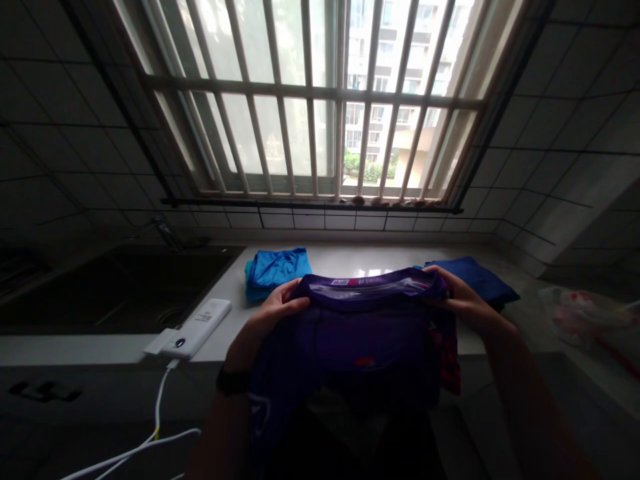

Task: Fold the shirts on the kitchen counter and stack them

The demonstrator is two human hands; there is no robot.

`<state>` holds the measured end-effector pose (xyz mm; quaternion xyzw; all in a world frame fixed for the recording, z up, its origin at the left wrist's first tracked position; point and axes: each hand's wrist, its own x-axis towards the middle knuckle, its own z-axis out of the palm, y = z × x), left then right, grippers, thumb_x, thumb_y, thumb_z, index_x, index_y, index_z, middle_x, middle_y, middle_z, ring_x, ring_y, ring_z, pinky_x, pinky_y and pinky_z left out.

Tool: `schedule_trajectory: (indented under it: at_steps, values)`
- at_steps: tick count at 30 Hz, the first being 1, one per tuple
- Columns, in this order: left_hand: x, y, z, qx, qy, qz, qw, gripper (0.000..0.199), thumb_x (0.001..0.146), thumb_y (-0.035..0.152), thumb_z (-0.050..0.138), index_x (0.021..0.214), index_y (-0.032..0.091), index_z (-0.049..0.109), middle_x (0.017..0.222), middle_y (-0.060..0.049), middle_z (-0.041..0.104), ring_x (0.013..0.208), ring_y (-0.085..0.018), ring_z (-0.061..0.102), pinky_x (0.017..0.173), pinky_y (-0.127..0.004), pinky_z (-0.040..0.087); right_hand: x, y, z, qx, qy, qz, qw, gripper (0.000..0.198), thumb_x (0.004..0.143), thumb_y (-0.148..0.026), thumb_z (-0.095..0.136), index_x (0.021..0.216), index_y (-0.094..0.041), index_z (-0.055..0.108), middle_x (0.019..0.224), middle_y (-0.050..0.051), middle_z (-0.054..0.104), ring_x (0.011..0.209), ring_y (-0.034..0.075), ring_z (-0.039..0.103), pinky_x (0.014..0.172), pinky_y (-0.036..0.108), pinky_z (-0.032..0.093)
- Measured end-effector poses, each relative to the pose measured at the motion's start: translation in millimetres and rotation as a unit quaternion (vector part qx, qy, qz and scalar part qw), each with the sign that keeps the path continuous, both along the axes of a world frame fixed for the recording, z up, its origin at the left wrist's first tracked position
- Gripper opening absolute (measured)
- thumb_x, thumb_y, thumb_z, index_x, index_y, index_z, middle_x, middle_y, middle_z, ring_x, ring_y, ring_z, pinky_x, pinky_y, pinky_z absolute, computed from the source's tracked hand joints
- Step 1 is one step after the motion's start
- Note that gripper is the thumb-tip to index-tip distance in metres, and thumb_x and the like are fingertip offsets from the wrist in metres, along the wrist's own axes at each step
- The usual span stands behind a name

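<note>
I have a purple shirt (pixel 367 333) up in front of me, and both of my hands are gripping it. My left hand (pixel 285 300) pinches one end of its wide opening, with the thumb on the near side. My right hand (pixel 447 293) pinches the other end the same way. The opening is pulled wide between my hands, and I can see a bit of the inside, with some white and pink marks on the back edge. The rest of the shirt hangs down below my hands, over the front edge of the white table (pixel 335 255). There is a small red mark on the front, and a red pattern hangs under my right hand. It is dark down there, so the bottom is hard to see.

I have a black band (pixel 234 380) on my left wrist.

Just past my left hand is a pile of bright blue cloth (pixel 280 270). Just past my right hand is a folded dark blue cloth (pixel 477 277). To the left of my left hand lies a white power bank (pixel 203 323) with a white cord (pixel 159 403). Farther left is a dark sink (pixel 210 257) with a tap (pixel 167 233). Off to the right of my right hand is a clear plastic bag (pixel 583 317). Beyond both hands is a window with bars (pixel 310 90).
</note>
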<state>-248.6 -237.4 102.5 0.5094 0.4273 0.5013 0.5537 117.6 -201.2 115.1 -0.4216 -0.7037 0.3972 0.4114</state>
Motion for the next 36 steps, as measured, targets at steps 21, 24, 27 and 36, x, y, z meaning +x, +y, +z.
schedule_trajectory:
  at_steps: [21, 24, 27, 36]
  values:
    - [47.9, 118.8, -87.2, 0.239, 0.648, 0.238, 0.683, 0.061, 0.087, -0.003, 0.039, 0.145, 0.012, 0.049, 0.141, -0.016, 0.058, 0.132, -0.023, 0.054, 0.112, -0.035, 0.042, -55.2, 79.2, -97.1, 0.222, -0.363, -0.340, 0.839, 0.059, 0.083, 0.004, 0.039, 0.138, -0.014, 0.053, 0.140, 0.019, 0.051, 0.129, 0.029, 0.051, 0.109, 0.046, 0.041]
    - [61.8, 95.6, -139.3, 0.210, 0.689, 0.099, 0.687, 0.044, 0.093, 0.012, 0.048, 0.136, 0.014, 0.058, 0.131, -0.016, 0.065, 0.123, -0.025, 0.061, 0.104, -0.034, 0.049, -65.9, 53.7, -136.8, 0.159, -0.392, -0.182, 0.888, 0.042, 0.089, -0.008, 0.046, 0.126, -0.018, 0.061, 0.130, 0.014, 0.060, 0.118, 0.025, 0.058, 0.101, 0.036, 0.047]
    - [59.3, 89.5, -158.1, 0.205, 0.703, 0.047, 0.680, 0.042, 0.098, 0.026, 0.045, 0.136, 0.014, 0.058, 0.143, -0.018, 0.056, 0.135, -0.029, 0.051, 0.111, -0.040, 0.044, -68.2, 45.0, -156.8, 0.091, -0.423, -0.122, 0.893, 0.029, 0.093, -0.020, 0.051, 0.117, -0.019, 0.067, 0.122, 0.013, 0.064, 0.111, 0.024, 0.060, 0.096, 0.033, 0.048]
    - [50.7, 142.6, -139.5, 0.184, 0.711, 0.063, 0.676, 0.046, 0.093, 0.027, 0.047, 0.137, 0.014, 0.055, 0.141, -0.018, 0.057, 0.130, -0.030, 0.053, 0.103, -0.039, 0.048, -85.3, 100.4, -158.2, 0.092, -0.456, -0.245, 0.850, 0.055, 0.090, -0.017, 0.046, 0.144, -0.010, 0.050, 0.153, 0.019, 0.046, 0.144, 0.031, 0.037, 0.116, 0.045, 0.029]
